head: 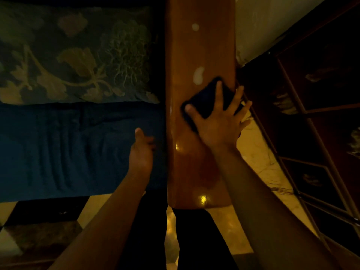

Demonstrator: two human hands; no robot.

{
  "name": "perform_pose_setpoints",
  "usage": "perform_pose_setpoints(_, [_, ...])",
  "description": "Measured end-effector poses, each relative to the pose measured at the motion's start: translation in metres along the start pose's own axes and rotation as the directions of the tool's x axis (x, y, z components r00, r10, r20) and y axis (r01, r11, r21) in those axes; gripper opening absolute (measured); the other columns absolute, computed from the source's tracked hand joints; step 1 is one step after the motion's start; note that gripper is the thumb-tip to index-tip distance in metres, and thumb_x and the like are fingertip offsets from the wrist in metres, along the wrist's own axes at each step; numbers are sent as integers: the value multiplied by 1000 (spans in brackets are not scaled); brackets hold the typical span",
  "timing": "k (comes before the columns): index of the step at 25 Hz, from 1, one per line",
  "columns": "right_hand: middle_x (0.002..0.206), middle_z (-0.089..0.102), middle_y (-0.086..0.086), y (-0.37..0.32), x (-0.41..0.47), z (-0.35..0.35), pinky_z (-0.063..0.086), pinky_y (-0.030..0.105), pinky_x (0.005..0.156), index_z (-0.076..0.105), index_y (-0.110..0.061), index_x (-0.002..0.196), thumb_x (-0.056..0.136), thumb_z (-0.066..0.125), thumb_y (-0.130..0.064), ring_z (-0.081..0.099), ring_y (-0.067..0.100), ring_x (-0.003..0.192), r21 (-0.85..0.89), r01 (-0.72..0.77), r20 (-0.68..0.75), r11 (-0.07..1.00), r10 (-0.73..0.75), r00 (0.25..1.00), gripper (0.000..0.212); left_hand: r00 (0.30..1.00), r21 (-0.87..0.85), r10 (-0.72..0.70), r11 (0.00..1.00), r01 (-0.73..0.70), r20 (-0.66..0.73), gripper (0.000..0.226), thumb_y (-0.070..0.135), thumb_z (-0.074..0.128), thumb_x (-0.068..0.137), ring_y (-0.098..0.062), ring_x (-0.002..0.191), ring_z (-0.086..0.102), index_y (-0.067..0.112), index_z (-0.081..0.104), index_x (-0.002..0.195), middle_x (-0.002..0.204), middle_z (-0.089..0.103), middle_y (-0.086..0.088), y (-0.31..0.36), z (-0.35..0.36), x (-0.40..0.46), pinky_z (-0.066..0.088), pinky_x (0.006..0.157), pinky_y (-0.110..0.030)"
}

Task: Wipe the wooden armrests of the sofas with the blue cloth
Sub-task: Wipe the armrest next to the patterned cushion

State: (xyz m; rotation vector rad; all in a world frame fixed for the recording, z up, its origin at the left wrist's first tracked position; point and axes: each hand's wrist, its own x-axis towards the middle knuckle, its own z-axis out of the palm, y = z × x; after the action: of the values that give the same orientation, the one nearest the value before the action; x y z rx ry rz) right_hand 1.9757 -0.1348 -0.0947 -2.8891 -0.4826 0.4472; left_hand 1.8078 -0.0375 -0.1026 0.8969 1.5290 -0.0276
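Pressing flat with spread fingers, the right hand (218, 121) is laid on the blue cloth (208, 102) atop the wooden armrest (194, 152). The left hand (141, 151) is held loosely open, gripping nothing, beside the blue seat cushion (68, 149).

A broad, glossy wooden armrest (194, 55) was seen running up the middle, with light spots reflected on it. A dark cloth (208, 100) was pressed flat on its right half. Pale polished floor (259, 152) was noted beneath.
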Motion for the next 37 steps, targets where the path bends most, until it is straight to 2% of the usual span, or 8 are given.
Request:
perform_pose_setpoints(4, [139, 59, 18, 12, 62, -20, 45, 43, 93, 47, -18, 147, 88, 46, -81, 58, 42, 125, 411, -308, 50, 858, 317, 947, 86, 1000, 13, -18, 1000, 18, 24, 74, 67, 18, 103, -25, 106, 63, 14, 65, 125, 112, 68, -9, 6, 3, -2, 43, 87, -38])
perform_pose_setpoints(8, [94, 65, -9, 51, 28, -30, 49, 39, 85, 63, -24, 111, 101, 56, -53, 67, 20, 94, 719, -368, 178, 590, 356, 917, 32, 997, -18, -37, 999, 39, 67, 77, 68, 19, 102, -28, 113, 61, 12, 64, 129, 116, 68, -12, 6, 4, -3, 42, 94, -42])
perform_pose_setpoints(12, [166, 27, 5, 73, -74, -11, 31, 45, 119, 19, -37, 162, 92, 39, -79, 25, 30, 152, 215, 153, 111, 964, -180, 977, 84, 990, -20, -80, 996, 83, 115, 70, 68, 20, 101, -28, 106, 66, 18, 69, 107, 112, 72, -12, 6, 16, -4, 47, 89, -44])
perform_pose_setpoints(14, [173, 2, 11, 51, -86, 1, 5, 64, 122, 9, -35, 164, 85, 27, -91, -3, 46, 156, -139, 374, 149, 917, -354, 923, 98, 983, -54, -131, 989, 138, 128, 71, 71, 23, 99, -28, 99, 69, 18, 70, 101, 106, 74, -12, 8, 22, -6, 52, 83, -43])
perform_pose_setpoints(18, [173, 2, 11, -19, -25, 15, -1, 75, 119, 18, -42, 161, 78, 47, -84, -7, 51, 155, -192, 638, 149, 746, -620, 770, 97, 984, -196, -150, 967, 165, 92, 67, 70, 29, 99, -25, 91, 73, 19, 73, 102, 88, 78, -3, 18, 28, -5, 59, 85, -42])
perform_pose_setpoints(28, [173, -3, 12, -86, 164, -24, 3, 65, 124, 18, -42, 162, 100, 26, -70, -2, 48, 156, -114, 403, -3, 908, -406, 914, 68, 981, -1, 178, 984, -178, -73, 77, 71, 19, 99, -23, 119, 63, 20, 65, 134, 132, 68, -6, 109, 70, 3, 46, 109, -49])
perform_pose_setpoints(33, [172, 1, 17, -22, 118, -35, 36, 57, 113, 5, -39, 163, 93, 34, -78, 25, 49, 149, 239, 78, 124, 968, -110, 986, 86, 970, -22, 170, 984, -177, -173, 78, 67, 21, 102, -33, 130, 56, 13, 55, 145, 145, 59, -16, 139, 100, 10, 40, 114, -54])
perform_pose_setpoints(37, [169, -7, 26, -24, 86, -36, 31, 68, 112, 4, -29, 164, 80, 34, -90, 9, 57, 150, 37, 284, 181, 958, -286, 941, 108, 946, -49, 114, 990, -135, -304, 77, 64, 23, 103, -34, 127, 58, 6, 58, 139, 140, 61, -19, 147, 112, 8, 42, 113, -53])
